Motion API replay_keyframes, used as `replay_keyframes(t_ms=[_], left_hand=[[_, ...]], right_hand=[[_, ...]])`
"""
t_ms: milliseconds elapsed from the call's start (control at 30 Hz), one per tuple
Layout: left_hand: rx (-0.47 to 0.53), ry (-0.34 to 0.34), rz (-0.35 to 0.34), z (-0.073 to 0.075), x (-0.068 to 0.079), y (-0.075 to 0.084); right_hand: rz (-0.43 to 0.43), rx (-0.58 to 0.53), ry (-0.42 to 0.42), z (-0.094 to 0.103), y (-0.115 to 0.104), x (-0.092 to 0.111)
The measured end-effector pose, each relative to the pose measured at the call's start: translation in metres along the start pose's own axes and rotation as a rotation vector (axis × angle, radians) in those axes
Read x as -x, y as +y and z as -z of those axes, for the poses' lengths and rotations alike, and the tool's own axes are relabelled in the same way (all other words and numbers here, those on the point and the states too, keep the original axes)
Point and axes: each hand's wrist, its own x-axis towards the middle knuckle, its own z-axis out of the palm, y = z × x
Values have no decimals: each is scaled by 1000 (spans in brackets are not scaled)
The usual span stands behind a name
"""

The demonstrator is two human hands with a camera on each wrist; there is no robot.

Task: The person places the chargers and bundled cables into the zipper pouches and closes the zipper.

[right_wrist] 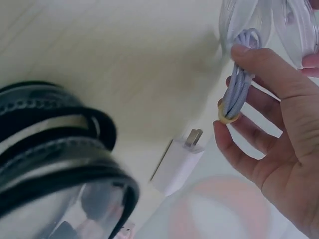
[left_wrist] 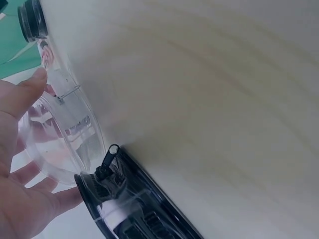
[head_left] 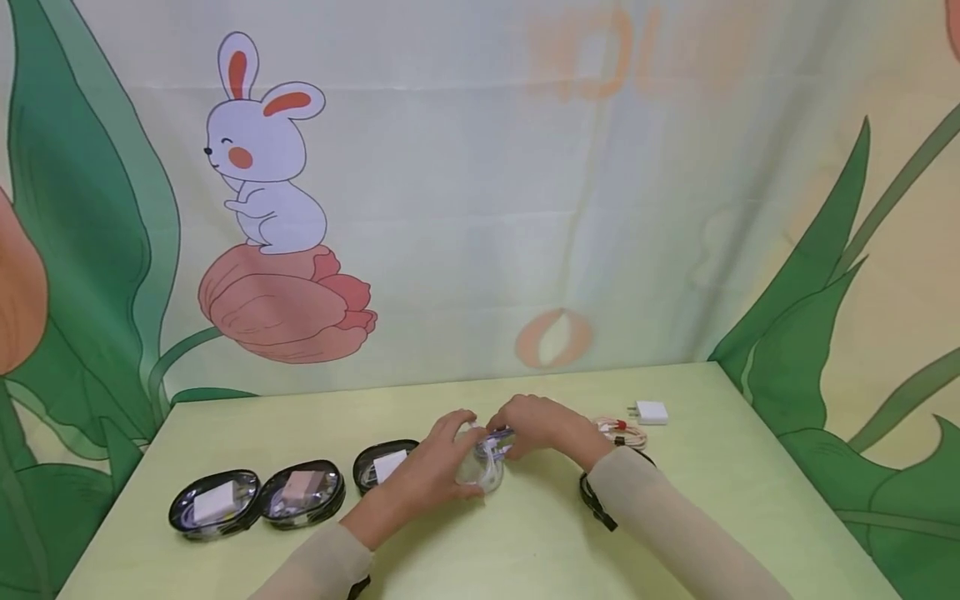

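Near the middle of the table, my left hand holds a clear plastic case, its thumb on one side and fingers on the other. Beside the case's opening, my right hand pinches a bundled pale purple cable between thumb and fingers. A yellow band ties the bundle near its lower end in the right wrist view. The cable's upper end overlaps the clear case there; how far inside it lies, I cannot tell. Close to the left fingers stands a black-trimmed zip pouch.
Two more black-trimmed pouches stand at the left, holding blocks and cables. Right of the hands lie a coiled pinkish cable and a white charger plug. Another black-trimmed pouch sits partly under the right forearm. A printed curtain hangs behind.
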Motion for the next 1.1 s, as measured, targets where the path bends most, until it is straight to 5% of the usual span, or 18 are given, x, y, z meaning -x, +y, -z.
replay_keyframes(t_ms=[700,1100], left_hand=[[31,10,-16,-1,4,4],[36,5,2,-2,5,4]], right_hand=[[-49,21,39,1,-14,-4],[-166,-143,40,-3,-29,-11]])
